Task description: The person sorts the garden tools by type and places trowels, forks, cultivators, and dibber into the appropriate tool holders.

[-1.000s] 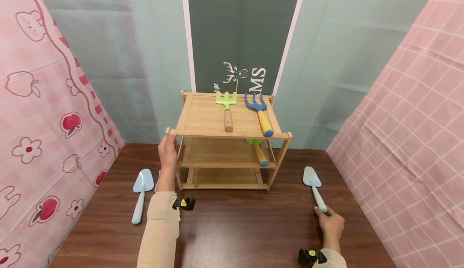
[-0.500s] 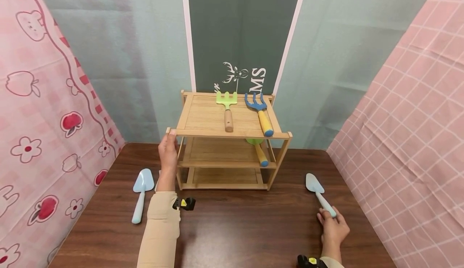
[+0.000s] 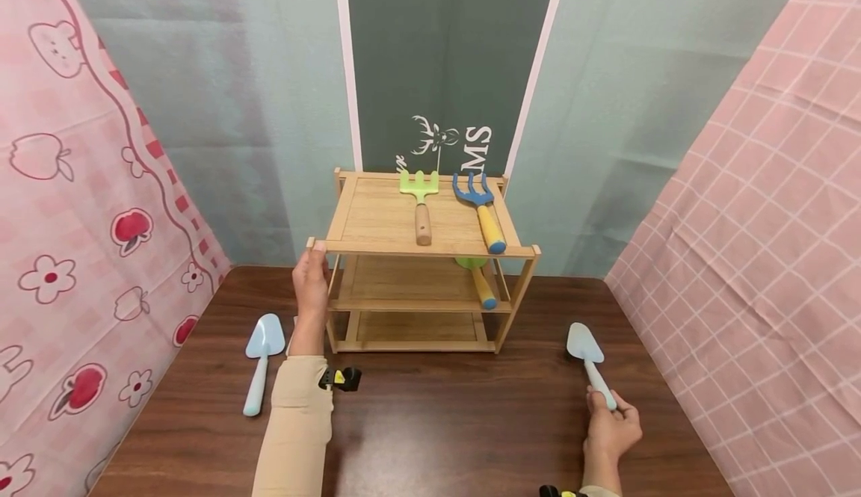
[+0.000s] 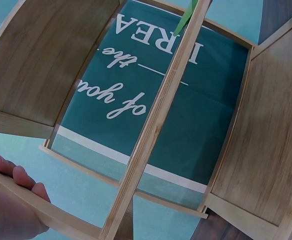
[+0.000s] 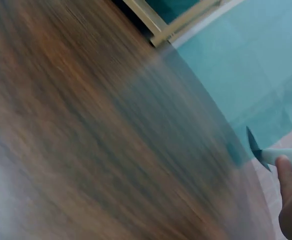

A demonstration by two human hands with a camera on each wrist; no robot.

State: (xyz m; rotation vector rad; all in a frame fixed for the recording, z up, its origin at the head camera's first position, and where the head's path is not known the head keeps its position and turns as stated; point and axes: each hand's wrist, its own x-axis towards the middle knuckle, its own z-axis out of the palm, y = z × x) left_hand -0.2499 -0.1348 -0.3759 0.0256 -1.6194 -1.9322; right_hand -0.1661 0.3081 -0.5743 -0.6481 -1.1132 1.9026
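Observation:
My left hand [image 3: 311, 280] grips the front left post of a three-tier wooden rack [image 3: 377, 220]. In the left wrist view its fingers [image 4: 22, 176] curl round a wooden bar. At the right of the table, my right hand [image 3: 610, 428] holds a pale blue trowel [image 3: 584, 343] by the end of its handle, blade pointing away; the right wrist view has the trowel's handle [image 5: 272, 155] between thumb and fingers. On the rack's top shelf lie a green hand rake [image 3: 421, 209] with a wooden handle and a blue hand rake [image 3: 479, 199] with a yellow handle.
A second pale blue trowel [image 3: 264, 355] lies on the brown table [image 3: 430, 422], left of my left forearm. A green tool with a yellow handle [image 3: 483, 289] sits on the middle shelf, partly hidden. Cloth curtains [image 3: 733, 243] stand around the table.
My right hand has raised the trowel slightly off the table and shifted it a little toward me, changing its grip on the handle end. The left hand stays on the rack.

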